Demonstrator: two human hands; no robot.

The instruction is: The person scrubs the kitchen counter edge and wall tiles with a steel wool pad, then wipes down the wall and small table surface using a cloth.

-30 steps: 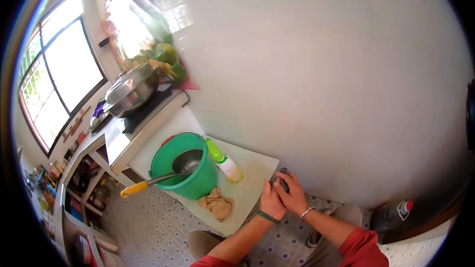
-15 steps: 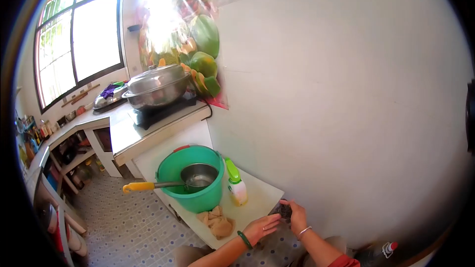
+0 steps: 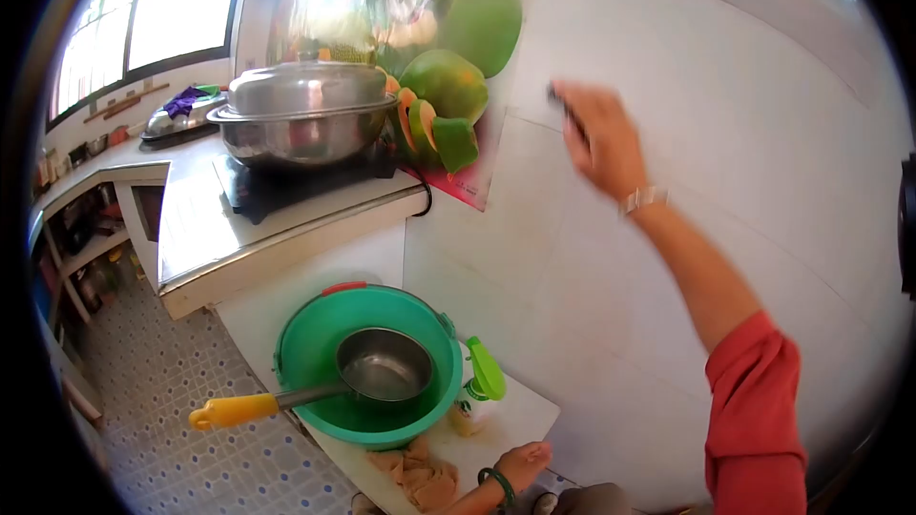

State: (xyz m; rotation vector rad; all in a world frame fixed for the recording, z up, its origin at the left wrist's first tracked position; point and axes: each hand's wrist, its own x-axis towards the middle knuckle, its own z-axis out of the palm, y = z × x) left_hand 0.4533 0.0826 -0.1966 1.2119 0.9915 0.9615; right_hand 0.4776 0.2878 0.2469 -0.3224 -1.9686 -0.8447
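Observation:
My right hand (image 3: 603,138) is raised at the white wall (image 3: 611,324), to the right of the fruit poster. Its fingers are closed on a dark scouring pad (image 3: 572,120), mostly hidden by the hand and blurred. Low in the view, my left hand (image 3: 525,465) is loosely curled, with nothing visible in it, near the front corner of a white board (image 3: 530,412). A tan cloth (image 3: 420,479) lies on that board just left of it. Close by stands a white spray bottle with a green top (image 3: 486,369).
A green bucket (image 3: 296,329) on the board holds a metal dipper (image 3: 384,364) whose yellow handle sticks out left. On the counter (image 3: 205,257), a lidded steel pot (image 3: 305,114) sits on a black cooker (image 3: 305,183). The fruit poster (image 3: 482,24) hangs behind it.
My right hand has risen from beside my left hand up to the wall, carrying the scouring pad. My left hand has moved slightly down and its fingers have curled. The view has shifted closer.

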